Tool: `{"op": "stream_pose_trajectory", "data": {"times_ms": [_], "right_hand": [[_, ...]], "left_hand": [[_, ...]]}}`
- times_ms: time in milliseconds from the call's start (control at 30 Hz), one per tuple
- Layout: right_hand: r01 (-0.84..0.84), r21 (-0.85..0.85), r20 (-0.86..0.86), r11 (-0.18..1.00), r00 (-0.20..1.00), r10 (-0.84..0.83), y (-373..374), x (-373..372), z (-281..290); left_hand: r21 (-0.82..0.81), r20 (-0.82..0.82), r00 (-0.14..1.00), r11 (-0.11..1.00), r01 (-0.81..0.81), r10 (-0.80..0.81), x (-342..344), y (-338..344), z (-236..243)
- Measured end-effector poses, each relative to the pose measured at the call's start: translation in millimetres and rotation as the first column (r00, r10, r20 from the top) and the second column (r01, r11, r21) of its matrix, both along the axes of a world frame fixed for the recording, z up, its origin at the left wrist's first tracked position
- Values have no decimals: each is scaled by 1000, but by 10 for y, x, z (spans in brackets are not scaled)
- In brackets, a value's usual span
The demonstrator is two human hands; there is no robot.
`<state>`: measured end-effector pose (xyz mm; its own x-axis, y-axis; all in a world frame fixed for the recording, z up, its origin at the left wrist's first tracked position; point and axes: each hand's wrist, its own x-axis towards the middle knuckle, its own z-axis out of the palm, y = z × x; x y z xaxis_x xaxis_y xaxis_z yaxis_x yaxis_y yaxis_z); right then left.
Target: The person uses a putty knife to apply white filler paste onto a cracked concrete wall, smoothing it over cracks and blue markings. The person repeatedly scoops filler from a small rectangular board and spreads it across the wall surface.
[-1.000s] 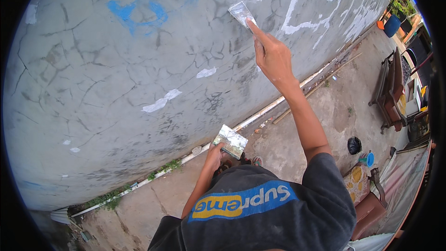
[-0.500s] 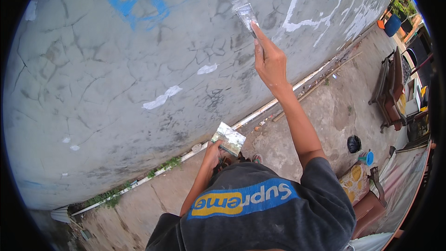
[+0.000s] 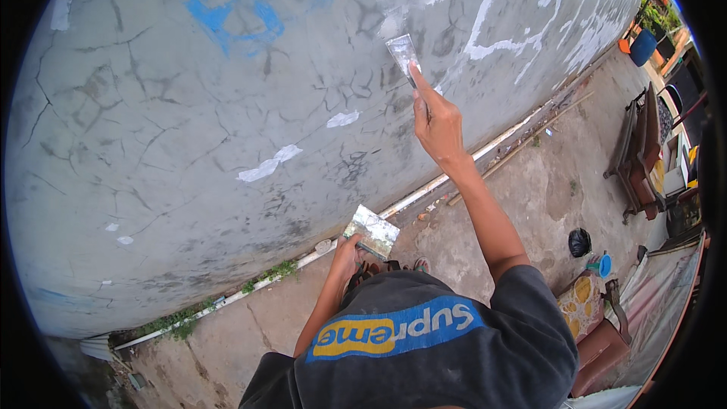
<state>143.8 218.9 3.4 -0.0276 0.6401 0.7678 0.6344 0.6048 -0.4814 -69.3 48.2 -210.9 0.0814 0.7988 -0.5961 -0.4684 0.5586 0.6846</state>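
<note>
My right hand [image 3: 441, 132] grips a putty knife [image 3: 403, 51], its index finger stretched along the blade. The blade's wide end is at the grey cracked wall [image 3: 227, 106], just below a thin whitish smear of filler [image 3: 392, 23]. Whether the blade touches the wall, I cannot tell. Lower and to the left, my left hand [image 3: 346, 256] holds a broad rectangular metal scraper [image 3: 372, 231], its flat face turned up. Pale smudges mark that face. White filler strips [image 3: 270, 163] cover some cracks, and a branching white network [image 3: 485, 11] spreads across the wall's upper right.
A white pipe [image 3: 420, 193] runs along the wall's foot, with weeds [image 3: 182, 326] beside it at left. On the concrete floor [image 3: 522, 189] at right are a wooden bench [image 3: 642, 155], a black plastic bag [image 3: 579, 242] and a blue pail [image 3: 604, 265]. Farther back stands a blue barrel [image 3: 643, 47].
The putty knife in my right hand has moved down the wall, away from the upper smear. My left hand and its scraper have hardly moved. The view has shifted slightly.
</note>
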Motion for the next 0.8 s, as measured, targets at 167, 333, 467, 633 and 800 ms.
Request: {"op": "stream_pose_trajectory", "data": {"times_ms": [167, 333, 467, 633, 800], "right_hand": [[75, -182, 117, 980, 992, -54, -54, -153, 469], [62, -292, 101, 955, 994, -34, -151, -134, 159], [44, -270, -34, 962, 998, -55, -181, -72, 298], [58, -179, -102, 982, 992, -77, 45, -221, 271], [49, -99, -155, 994, 986, -64, 64, -535, -228]], "left_hand": [[9, -2, 1000, 1000, 18, -18, 3, -28, 15], [5, 3, 1000, 1000, -3, 3, 26, -53, 68], [12, -33, 999, 1000, 19, -19, -14, -85, 131], [13, 2, 1000, 1000, -3, 3, -35, -69, -4], [-27, 11, 1000, 999, 28, -28, -10, -53, 15]]}}
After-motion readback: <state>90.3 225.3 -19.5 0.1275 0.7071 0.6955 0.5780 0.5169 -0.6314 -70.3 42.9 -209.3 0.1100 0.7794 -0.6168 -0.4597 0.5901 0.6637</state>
